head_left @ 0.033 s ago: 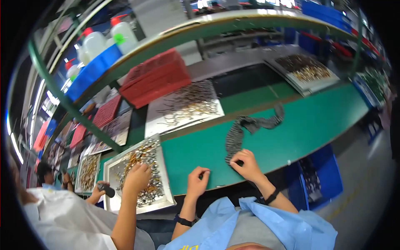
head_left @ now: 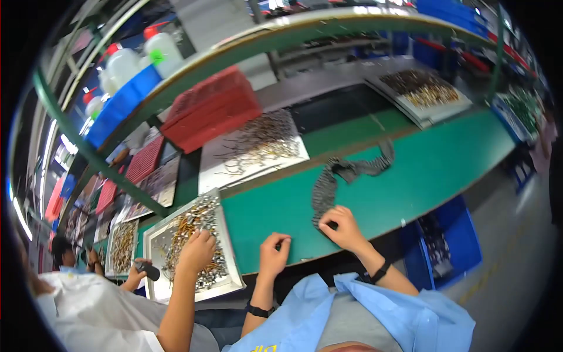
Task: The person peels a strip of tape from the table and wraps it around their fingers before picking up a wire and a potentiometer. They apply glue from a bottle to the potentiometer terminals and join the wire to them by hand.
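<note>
My left hand is just over the front edge of the green tabletop, its fingers curled in toward the thumb. A dark spot shows inside the curl, and I cannot tell whether it is a thing or a shadow. To its right, my right hand is also closed, thumb and fingers bent together beside the lower end of a dark grey striped strip that looks like cloth. The fingertips overlap that end; whether they grip it is hidden. From there the strip bends up and away to the right across the table.
On my left a co-worker's hand reaches into a metal tray of small metal parts. Behind are a white board with thin leads and red crates. A shelf crosses above; a blue bin stands below right.
The whole view has shifted slightly, so the table and its things sit a little further left. Both my hands keep nearly the same pose.
</note>
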Motion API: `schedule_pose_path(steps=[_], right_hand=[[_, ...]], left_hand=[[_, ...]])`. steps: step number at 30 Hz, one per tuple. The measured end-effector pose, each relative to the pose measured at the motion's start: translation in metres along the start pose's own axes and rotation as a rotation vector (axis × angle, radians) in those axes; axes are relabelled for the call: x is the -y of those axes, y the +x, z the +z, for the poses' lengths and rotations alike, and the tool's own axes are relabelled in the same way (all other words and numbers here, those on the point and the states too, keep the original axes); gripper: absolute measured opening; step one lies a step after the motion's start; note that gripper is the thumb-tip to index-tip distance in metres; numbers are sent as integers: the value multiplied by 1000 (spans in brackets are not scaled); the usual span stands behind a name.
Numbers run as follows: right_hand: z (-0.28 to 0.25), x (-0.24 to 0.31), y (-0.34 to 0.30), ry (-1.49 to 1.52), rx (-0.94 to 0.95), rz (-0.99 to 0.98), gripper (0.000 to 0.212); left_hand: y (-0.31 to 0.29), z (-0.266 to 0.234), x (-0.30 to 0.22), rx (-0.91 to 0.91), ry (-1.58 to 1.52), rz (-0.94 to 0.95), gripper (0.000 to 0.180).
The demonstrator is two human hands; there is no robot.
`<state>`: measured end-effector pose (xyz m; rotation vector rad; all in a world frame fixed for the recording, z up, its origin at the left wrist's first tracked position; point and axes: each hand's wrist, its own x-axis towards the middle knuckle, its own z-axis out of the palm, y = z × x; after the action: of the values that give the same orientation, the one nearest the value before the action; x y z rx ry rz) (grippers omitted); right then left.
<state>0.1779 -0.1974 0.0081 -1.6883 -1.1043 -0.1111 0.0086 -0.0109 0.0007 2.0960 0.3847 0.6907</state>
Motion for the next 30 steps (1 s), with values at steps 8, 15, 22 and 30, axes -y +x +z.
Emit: schedule_pose_path(steps=[8,15,22,30], right_hand=[[-19,4,-28,99,-158,22,8],[-61,-30,-154,314,-820,299,6],[-125,-71,-163,-346,-661,248,30],[-100,-102,-158,1125,-853,379,38]], left_hand=[[0,14,-5,24,89,1,7],[-1,18,0,74,185,55,7],[-3,22,8,67,271,141,8],[-28,55,-24,68,168,282,5]])
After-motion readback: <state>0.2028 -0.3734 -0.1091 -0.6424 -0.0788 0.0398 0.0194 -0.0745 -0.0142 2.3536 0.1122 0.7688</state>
